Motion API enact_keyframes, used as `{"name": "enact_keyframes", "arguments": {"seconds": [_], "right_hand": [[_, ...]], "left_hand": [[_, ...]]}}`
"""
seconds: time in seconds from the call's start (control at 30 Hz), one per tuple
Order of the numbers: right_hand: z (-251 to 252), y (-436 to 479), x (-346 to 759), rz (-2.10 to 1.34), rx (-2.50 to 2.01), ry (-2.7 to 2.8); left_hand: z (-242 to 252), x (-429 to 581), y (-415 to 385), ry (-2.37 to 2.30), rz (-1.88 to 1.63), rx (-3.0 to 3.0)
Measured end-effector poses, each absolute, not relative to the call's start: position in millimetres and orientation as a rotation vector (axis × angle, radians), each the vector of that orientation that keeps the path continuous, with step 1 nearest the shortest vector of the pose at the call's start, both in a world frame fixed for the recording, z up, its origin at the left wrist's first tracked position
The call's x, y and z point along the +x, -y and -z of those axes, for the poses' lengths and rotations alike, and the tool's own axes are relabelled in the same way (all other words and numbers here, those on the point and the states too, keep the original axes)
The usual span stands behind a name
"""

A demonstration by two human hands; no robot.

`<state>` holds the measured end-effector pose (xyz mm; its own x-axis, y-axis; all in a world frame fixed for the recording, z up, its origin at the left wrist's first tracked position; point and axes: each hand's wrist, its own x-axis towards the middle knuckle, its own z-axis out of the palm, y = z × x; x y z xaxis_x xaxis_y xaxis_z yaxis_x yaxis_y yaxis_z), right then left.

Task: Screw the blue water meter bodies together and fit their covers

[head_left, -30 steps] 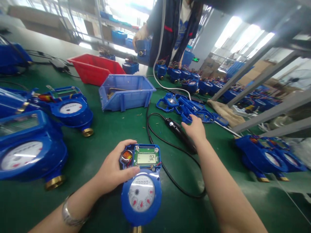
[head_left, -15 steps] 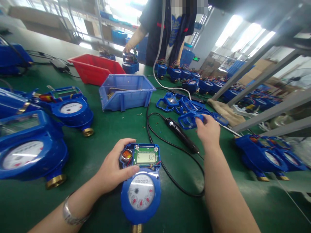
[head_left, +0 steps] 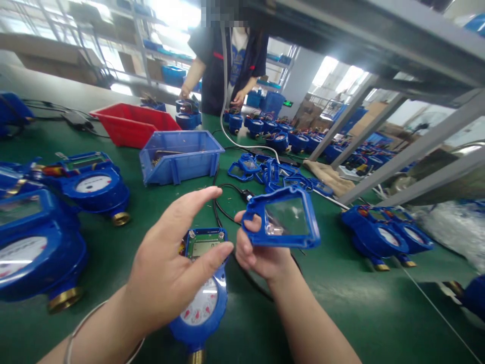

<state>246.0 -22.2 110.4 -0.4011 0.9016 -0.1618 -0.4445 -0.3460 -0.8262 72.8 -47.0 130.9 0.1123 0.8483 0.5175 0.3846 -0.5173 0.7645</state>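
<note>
A blue plastic meter cover [head_left: 288, 217] with a clear window is gripped by my right hand [head_left: 261, 250], tilted up above the green table. My left hand [head_left: 170, 258] is raised over a blue water meter [head_left: 200, 308], thumb and fingers spread apart, holding nothing. That meter lies dial up, with a white face, red pointers and a brass fitting at the near end. Its circuit board and small display [head_left: 206, 245] are exposed at the top, partly hidden by my left thumb.
A blue bin [head_left: 182, 159] holding small metal parts and a red bin [head_left: 132, 124] stand beyond. More covers [head_left: 273, 172] lie in a pile. Meters [head_left: 91, 184] sit left, others [head_left: 379, 235] right. Metal shelf legs [head_left: 379, 167] rise on the right. A co-worker [head_left: 231, 65] stands across the table.
My right hand has brought the cover from beside the pile towards the meter and tilted it up. My left hand has let go of the meter and lifted, opening. The view has shifted.
</note>
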Motion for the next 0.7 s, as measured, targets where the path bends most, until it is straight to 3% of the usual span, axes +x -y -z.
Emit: {"name": "enact_keyframes", "arguments": {"seconds": [0.23, 0.53, 0.7], "right_hand": [[-97, 40, 226, -2.287, -0.544, 0.868], [-92, 73, 207, -2.536, -0.553, 0.588], [-103, 69, 201, -2.275, -0.593, 0.529]], "left_hand": [[-138, 92, 51, -1.146, -1.174, 2.114], [-149, 89, 51, -1.223, -1.003, 1.991], [-149, 82, 44, -1.371, -1.132, 1.903]]}}
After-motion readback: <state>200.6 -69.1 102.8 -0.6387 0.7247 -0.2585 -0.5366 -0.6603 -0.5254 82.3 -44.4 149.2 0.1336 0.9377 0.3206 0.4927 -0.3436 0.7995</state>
